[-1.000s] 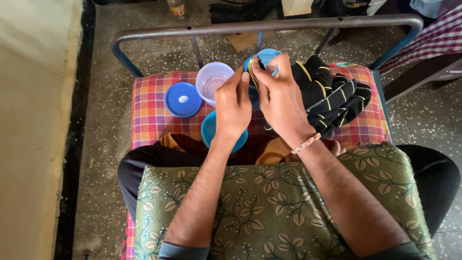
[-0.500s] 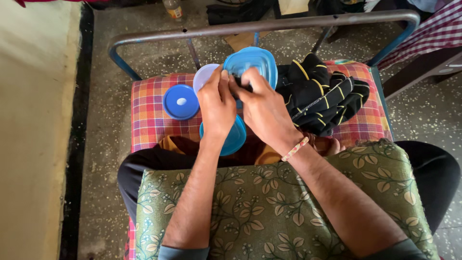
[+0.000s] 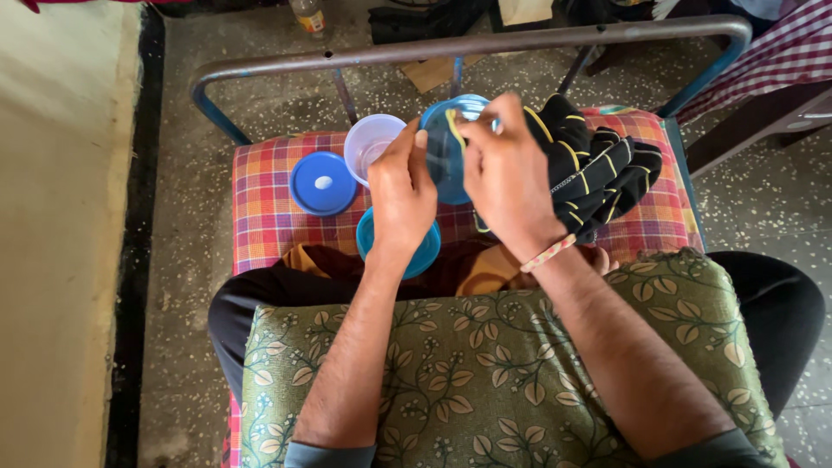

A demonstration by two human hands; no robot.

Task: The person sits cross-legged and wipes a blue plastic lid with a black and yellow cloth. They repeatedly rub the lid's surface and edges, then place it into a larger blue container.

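The fingertips of both hands are pinching the rim of a translucent blue container (image 3: 446, 152), tilted up on edge above the checked cloth so its open side faces the person. The left hand (image 3: 401, 195) is gripping the near left edge with thumb and forefinger, steadying it, while the right hand (image 3: 504, 178) is closing over the upper right edge, where a thin yellow band (image 3: 454, 126) is crossing the rim. Beneath the left wrist a second blue container (image 3: 422, 254) is lying flat, partly hidden. Just beside the hands a clear round tub (image 3: 371, 143) is standing open, and a dark blue lid (image 3: 322, 183) is resting further left. A black garment with yellow stripes (image 3: 598, 169) is lying bunched to the right on the checked cloth (image 3: 269, 217).
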